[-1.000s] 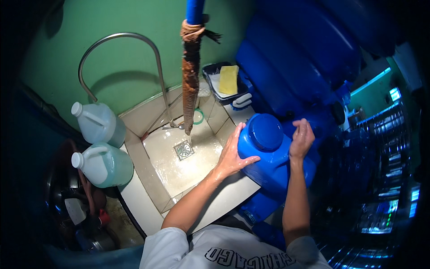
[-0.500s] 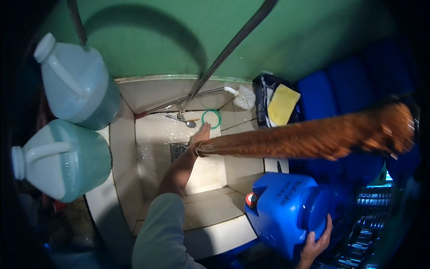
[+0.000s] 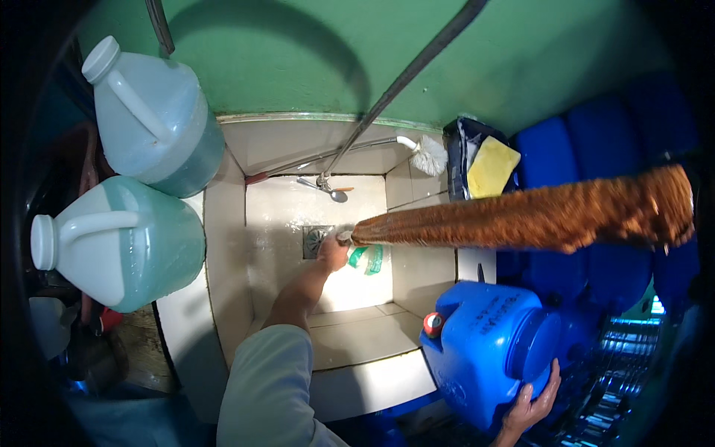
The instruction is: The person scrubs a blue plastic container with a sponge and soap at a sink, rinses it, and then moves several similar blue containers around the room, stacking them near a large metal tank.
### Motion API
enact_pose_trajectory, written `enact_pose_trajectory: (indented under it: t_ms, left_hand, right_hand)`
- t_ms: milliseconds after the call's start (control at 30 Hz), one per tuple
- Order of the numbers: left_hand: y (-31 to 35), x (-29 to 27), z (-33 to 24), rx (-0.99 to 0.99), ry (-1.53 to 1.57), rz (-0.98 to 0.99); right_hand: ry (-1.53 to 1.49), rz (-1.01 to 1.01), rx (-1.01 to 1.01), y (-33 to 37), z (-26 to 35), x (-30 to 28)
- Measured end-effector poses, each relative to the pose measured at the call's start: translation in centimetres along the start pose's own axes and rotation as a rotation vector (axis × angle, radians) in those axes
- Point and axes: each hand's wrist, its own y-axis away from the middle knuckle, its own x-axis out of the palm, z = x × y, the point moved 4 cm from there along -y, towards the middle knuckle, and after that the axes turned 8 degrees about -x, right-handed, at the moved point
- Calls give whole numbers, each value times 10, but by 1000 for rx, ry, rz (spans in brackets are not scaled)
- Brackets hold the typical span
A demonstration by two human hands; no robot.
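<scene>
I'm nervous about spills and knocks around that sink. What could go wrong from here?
The blue container beside the sink might tip or shift, since only the right hand is seen touching it.
The left hand, close to the tip of the brown wrapped tube, could bump it.
The sink floor looks wet, so the green item could slide if nudged.

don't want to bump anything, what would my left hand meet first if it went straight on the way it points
Your left hand would probably meet the narrow end of the brown shaggy tube first; depth is unclear, so they may be touching now, or it may pass beneath.
</scene>
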Motion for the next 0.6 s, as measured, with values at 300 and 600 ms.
enact_pose_trajectory:
  t_ms: [300, 600]
  left_hand:
    - [57, 45, -69, 463, -410, 367]
    - [76, 9, -34, -89, 3, 387]
  right_hand:
    - [-61, -33, -7, 6, -7, 1]
    - [-77, 9, -22, -2, -2, -7]
